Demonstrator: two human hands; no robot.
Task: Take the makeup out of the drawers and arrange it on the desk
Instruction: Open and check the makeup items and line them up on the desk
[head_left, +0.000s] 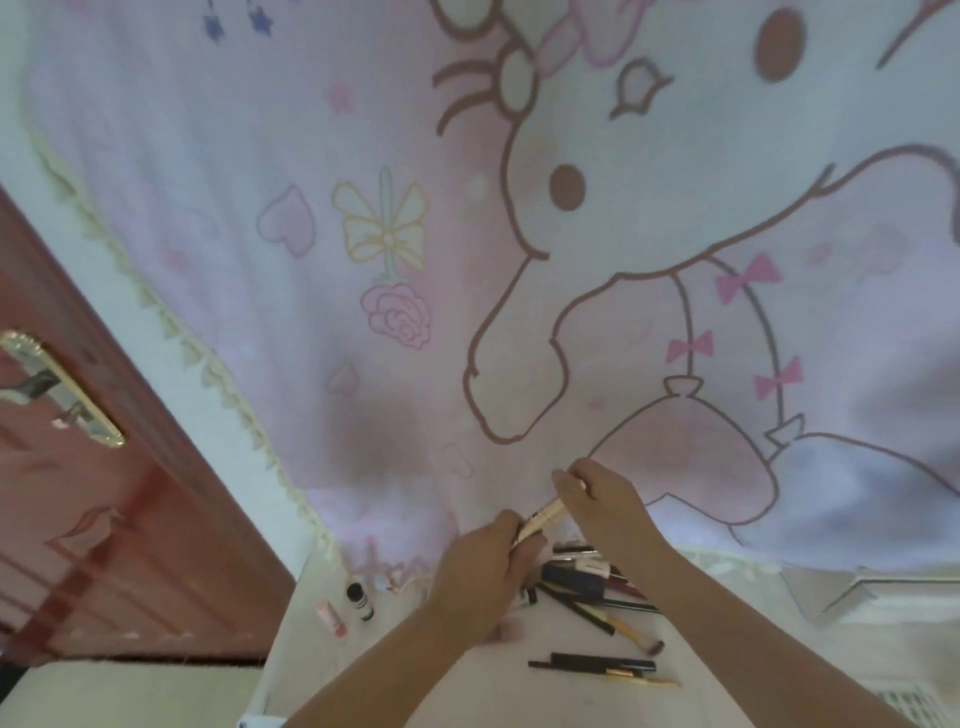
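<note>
Both my hands hold one pale gold makeup tube (544, 517) above the white desk (457, 691). My left hand (480, 569) grips its lower end. My right hand (605, 506) pinches its upper end. Under my hands lies a loose pile of dark pencils and tubes (587, 579). A black pencil (592, 662) lies alone nearer to me. At the left of the desk stand a small black-capped bottle (360, 600) and a pink tube (332, 618).
A pink cartoon curtain (467, 234) with a fringed edge hangs right behind the desk. A red-brown door (104, 519) with a gold handle plate (57, 389) is at the left. The pencil pile spreads out under my right forearm.
</note>
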